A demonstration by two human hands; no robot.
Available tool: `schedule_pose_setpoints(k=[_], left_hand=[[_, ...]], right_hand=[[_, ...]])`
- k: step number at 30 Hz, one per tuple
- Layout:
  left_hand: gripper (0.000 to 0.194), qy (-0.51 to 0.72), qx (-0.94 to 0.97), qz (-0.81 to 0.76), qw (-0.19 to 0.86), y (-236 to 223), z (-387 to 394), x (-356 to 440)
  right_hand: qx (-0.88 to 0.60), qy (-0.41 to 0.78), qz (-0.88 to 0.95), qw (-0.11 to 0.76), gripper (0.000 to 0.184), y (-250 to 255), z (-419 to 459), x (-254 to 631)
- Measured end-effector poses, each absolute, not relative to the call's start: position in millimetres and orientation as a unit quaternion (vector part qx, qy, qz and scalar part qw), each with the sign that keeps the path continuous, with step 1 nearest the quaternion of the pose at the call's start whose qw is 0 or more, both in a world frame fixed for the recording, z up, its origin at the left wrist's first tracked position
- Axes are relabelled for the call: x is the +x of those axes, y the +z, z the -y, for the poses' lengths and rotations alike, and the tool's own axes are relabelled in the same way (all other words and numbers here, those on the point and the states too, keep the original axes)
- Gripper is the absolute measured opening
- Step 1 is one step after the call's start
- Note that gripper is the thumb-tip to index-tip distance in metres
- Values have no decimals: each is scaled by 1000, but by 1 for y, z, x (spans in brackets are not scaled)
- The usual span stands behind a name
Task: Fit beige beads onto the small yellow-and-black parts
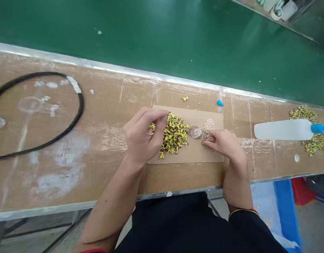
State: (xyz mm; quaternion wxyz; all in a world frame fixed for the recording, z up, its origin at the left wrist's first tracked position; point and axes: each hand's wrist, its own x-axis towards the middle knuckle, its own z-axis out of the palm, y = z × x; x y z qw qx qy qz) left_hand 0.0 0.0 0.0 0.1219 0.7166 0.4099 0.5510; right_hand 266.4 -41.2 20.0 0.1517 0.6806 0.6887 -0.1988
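A heap of small yellow-and-black pieces (176, 135) lies on a flat cardboard sheet (198, 156). My left hand (144, 135) is over the heap's left edge, thumb and fingers curled into a pinch; whatever it may hold is too small to name. To the right of the heap stands a small clear container (196, 132). Beyond it is a patch of tiny pale beige bits (208, 124). My right hand (222, 142) reaches down at the lower side of these bits, thumb and index finger closed together, and its fingertips hide anything between them.
A white bottle with a blue cap (285, 130) lies at the right, beside another yellowish heap (317, 144). A blue pointed cap (220, 103) and a stray yellow piece (185, 99) lie behind the sheet. A black cable (81, 105) loops across the left of the table.
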Motion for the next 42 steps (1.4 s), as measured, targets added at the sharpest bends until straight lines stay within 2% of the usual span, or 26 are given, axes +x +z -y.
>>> schedule_pose_setpoints(k=[6,11,17,21,24,28,33,38,42], left_hand=[[12,553,717,-406,124,-1,0,0],[11,556,711,-407,136,-2,-1,0],[12,555,716,-403,127,0,0,-1],[14,569,706,-400,133,1,-1,0],[12,560,709,-408,130,0,-1,-1],[11,554,710,-412,138,-3,-1,-2],[11,560,707,-410,134,-2,-1,-2],[12,557,712,-411,118,0,-1,-1],[11,551,709,-420,128,0,0,-1]], right_hand=[[680,-223,-688,120,52,27,44,280],[685,-214,-683,138,47,22,43,275],[668,-265,-692,74,49,27,47,294],[624,-346,-688,130,39,39,57,302],[645,-320,-669,186,35,42,63,295],[663,-266,-665,218,35,36,61,281],[700,-221,-652,190,34,33,57,287],[699,-279,-629,195,37,36,59,298],[724,-246,-621,172,37,33,57,301]])
